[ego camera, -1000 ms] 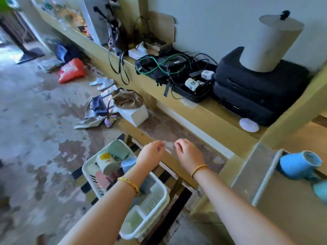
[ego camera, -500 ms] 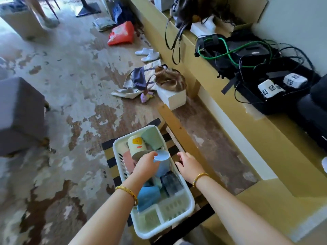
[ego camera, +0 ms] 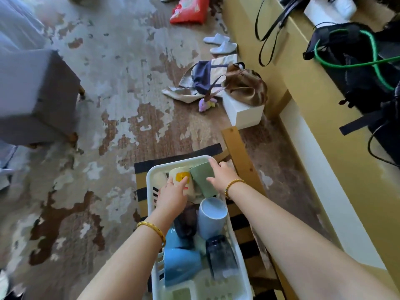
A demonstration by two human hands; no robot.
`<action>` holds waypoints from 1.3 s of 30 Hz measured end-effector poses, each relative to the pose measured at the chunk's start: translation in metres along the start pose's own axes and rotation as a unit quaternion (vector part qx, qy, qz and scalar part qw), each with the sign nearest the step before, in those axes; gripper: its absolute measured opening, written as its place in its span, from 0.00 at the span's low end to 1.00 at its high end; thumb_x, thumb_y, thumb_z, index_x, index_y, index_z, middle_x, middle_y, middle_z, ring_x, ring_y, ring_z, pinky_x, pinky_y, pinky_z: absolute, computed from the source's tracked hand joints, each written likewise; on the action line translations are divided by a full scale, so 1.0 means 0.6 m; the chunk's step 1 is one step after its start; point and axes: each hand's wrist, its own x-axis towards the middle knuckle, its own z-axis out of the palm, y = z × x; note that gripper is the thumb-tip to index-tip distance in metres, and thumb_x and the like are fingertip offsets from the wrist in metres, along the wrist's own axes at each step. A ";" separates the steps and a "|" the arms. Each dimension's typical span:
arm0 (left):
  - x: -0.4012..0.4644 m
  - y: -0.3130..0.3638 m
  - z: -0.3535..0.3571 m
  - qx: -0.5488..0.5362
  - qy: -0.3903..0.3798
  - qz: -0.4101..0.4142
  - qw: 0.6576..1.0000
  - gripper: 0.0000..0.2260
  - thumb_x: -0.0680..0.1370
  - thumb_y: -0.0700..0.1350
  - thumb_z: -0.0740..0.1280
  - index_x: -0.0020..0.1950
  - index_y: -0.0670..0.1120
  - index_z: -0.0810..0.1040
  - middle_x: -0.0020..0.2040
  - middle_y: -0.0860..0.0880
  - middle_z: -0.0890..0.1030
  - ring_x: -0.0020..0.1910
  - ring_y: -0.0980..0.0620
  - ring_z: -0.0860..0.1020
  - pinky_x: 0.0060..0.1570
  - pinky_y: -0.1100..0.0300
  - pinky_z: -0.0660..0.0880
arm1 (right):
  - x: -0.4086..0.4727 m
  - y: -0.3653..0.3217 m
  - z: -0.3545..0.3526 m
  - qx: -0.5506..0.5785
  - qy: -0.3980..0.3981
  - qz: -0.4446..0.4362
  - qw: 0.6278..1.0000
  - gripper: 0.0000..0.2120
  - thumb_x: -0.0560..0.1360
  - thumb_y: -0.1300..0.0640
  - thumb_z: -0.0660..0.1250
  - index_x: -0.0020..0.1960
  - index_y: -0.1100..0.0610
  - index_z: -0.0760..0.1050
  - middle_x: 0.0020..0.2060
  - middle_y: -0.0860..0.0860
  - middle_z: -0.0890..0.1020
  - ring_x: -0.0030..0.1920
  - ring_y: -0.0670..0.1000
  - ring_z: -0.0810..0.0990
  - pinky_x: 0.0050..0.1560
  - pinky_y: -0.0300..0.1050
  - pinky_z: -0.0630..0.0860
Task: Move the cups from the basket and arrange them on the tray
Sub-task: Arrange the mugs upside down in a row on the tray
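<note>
A white plastic basket point(ego camera: 151, 180) sits on a low striped stool and holds several cups. My left hand point(ego camera: 172, 197) lies on a cream cup with a yellow mark point(ego camera: 180, 176) at the basket's far end, fingers closing around it. My right hand point(ego camera: 220, 175) grips a green cup point(ego camera: 202, 180) right beside it. Nearer to me lie a pale blue cup point(ego camera: 211, 217), a bright blue cup point(ego camera: 180, 268), a dark grey cup point(ego camera: 220, 257) and a dark cup point(ego camera: 186, 224). No tray is in view.
A yellow wooden shelf point(ego camera: 303, 87) runs along the right with black bags and a green cable point(ego camera: 376, 63). On the worn floor lie a brown bag on a white box point(ego camera: 245, 112), white slippers point(ego camera: 220, 43) and a red packet point(ego camera: 188, 9). A grey stool point(ego camera: 36, 96) stands left.
The view has dropped over the basket. My left hand has left the pale blue cup for the cream cup, and my right hand has moved from the basket's rim onto the green cup.
</note>
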 end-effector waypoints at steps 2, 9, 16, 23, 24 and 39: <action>0.012 -0.006 0.007 -0.006 -0.003 -0.004 1.000 0.24 0.79 0.49 0.58 0.75 0.59 0.56 0.77 0.40 0.53 0.68 0.38 0.67 0.67 0.46 0.66 | 0.017 -0.005 0.004 0.008 -0.010 0.009 1.000 0.27 0.79 0.52 0.58 0.73 0.47 0.49 0.66 0.61 0.65 0.60 0.61 0.72 0.59 0.57 0.73; 0.019 -0.007 0.028 -0.002 -0.009 -0.002 1.000 0.22 0.79 0.49 0.55 0.73 0.61 0.59 0.76 0.40 0.54 0.69 0.39 0.66 0.64 0.49 0.69 | 0.042 -0.018 0.003 0.068 -0.006 0.045 0.997 0.23 0.77 0.48 0.61 0.66 0.56 0.59 0.63 0.60 0.69 0.57 0.59 0.75 0.51 0.51 0.74; 0.025 -0.014 0.026 -0.026 -0.031 -0.006 0.999 0.22 0.79 0.49 0.55 0.73 0.60 0.59 0.77 0.40 0.53 0.71 0.41 0.64 0.66 0.50 0.66 | 0.032 -0.010 -0.019 0.027 -0.009 0.016 0.999 0.14 0.73 0.44 0.66 0.46 0.53 0.67 0.53 0.56 0.73 0.46 0.54 0.74 0.51 0.46 0.73; -0.010 0.005 -0.007 -0.103 -0.013 0.019 0.994 0.28 0.77 0.52 0.61 0.75 0.52 0.55 0.77 0.41 0.54 0.65 0.44 0.72 0.63 0.55 0.68 | -0.042 -0.013 -0.032 0.142 0.112 -0.024 0.983 0.13 0.71 0.50 0.71 0.42 0.56 0.69 0.49 0.54 0.74 0.47 0.52 0.73 0.47 0.40 0.69; -0.021 0.012 -0.014 -0.131 0.001 0.038 0.991 0.29 0.77 0.53 0.63 0.75 0.51 0.56 0.76 0.43 0.57 0.66 0.46 0.71 0.63 0.56 0.67 | -0.056 -0.017 -0.036 0.170 0.131 -0.025 0.976 0.13 0.71 0.50 0.71 0.41 0.56 0.69 0.48 0.54 0.74 0.46 0.51 0.73 0.45 0.39 0.69; -0.240 0.103 -0.149 -0.713 -0.084 -0.088 0.691 0.25 0.75 0.66 0.56 0.49 0.44 0.71 0.44 0.43 0.80 0.37 0.46 0.80 0.31 0.57 0.75 | -0.333 -0.137 -0.080 0.596 0.225 -0.020 0.771 0.16 0.69 0.47 0.69 0.44 0.59 0.70 0.39 0.64 0.74 0.41 0.53 0.71 0.47 0.55 0.74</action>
